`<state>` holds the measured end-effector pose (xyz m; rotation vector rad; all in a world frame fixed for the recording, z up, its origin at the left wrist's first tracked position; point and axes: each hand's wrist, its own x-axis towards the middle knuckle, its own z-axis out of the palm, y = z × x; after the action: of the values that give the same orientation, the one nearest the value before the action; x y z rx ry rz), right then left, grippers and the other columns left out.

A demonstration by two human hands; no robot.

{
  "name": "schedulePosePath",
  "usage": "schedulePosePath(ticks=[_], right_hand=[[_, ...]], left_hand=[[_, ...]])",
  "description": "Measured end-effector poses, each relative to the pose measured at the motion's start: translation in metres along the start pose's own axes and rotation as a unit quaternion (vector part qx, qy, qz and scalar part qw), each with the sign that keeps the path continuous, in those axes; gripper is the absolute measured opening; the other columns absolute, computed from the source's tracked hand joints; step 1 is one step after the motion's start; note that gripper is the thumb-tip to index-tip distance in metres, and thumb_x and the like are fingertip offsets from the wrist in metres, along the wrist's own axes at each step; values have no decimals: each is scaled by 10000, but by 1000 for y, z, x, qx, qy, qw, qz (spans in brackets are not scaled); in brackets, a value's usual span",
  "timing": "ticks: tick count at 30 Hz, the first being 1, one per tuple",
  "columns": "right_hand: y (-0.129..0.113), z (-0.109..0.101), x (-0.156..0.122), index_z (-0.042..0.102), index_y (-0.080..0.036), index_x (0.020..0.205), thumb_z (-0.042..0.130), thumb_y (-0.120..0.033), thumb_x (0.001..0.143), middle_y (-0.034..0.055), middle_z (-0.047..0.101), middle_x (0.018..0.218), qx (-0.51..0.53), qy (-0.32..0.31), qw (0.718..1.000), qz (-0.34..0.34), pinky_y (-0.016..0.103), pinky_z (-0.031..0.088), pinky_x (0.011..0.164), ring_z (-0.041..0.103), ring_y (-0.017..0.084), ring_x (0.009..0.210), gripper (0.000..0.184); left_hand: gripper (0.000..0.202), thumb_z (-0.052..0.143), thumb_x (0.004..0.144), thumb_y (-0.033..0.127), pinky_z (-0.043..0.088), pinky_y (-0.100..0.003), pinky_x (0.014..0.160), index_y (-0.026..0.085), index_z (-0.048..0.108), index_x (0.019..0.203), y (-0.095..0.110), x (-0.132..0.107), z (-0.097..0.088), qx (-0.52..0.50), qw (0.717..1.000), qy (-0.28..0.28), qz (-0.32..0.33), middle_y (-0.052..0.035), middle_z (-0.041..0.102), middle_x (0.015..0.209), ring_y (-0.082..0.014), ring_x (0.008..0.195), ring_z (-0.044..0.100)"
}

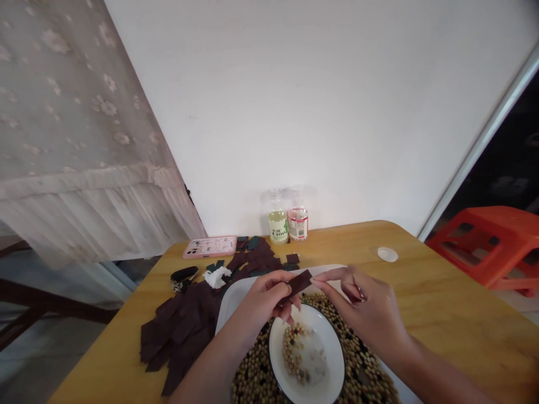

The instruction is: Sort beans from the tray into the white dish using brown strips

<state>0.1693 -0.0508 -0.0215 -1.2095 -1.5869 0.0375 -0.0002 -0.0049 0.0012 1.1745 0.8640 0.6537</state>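
Observation:
My left hand (266,296) is closed on one end of a dark maroon packet (300,282), and my right hand (362,306) pinches its other end. Both hold it just above a white bowl (326,350) that has a few beans and seeds in it. The bowl rests on a heap of mixed beans (370,379) filling a white tray (231,300). To the left of the tray lies a pile of similar dark maroon packets (185,325), with a few green ones among them.
The yellow wooden table (446,292) also carries a pink phone (209,247), a black key fob (183,275), crumpled white tissue (217,276), two small bottles (288,221) by the wall and a white cap (387,254). An orange stool (490,241) stands at right.

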Motion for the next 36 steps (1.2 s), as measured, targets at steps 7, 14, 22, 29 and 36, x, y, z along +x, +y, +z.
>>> schedulePosePath(ticks=[7,14,22,29,36], right_hand=[[-1,-1,1,246,-218,589,577,-157,796,-31,679,666,-7,-3,999,-33,195,399,462,618,90,560,395],[-4,0,-2,407,-212,661,578,-151,801,-32,656,647,-40,-43,992,-108,198,415,482,580,81,530,229],[-3,-2,0,310,-216,607,575,-143,800,-27,664,658,-24,-17,996,-90,183,428,493,624,92,601,336],[-3,-3,0,281,-224,599,564,-140,807,-16,654,639,-27,6,997,-77,196,445,508,654,117,653,361],[-5,-2,-1,330,-222,633,579,-152,803,-17,676,680,-32,-23,994,-107,195,443,493,634,100,587,310]], left_hand=[[282,540,699,246,447,-203,451,109,624,931,1,-2,-1,8,1000,-22,-5,-39,644,649,-62,419,473],[275,558,716,241,471,-205,485,117,641,946,-3,-1,-2,-6,998,-57,-16,-57,672,699,-89,460,567],[242,577,692,235,478,-200,473,123,651,893,-1,0,-2,-35,998,-56,-23,-58,682,687,-87,442,570],[266,573,694,222,475,-194,466,121,653,927,-2,-1,-2,-39,998,-50,-20,-46,671,659,-84,435,566],[247,570,704,219,474,-195,469,117,658,911,-1,-1,-1,-49,997,-59,-18,-51,671,673,-81,444,557]])
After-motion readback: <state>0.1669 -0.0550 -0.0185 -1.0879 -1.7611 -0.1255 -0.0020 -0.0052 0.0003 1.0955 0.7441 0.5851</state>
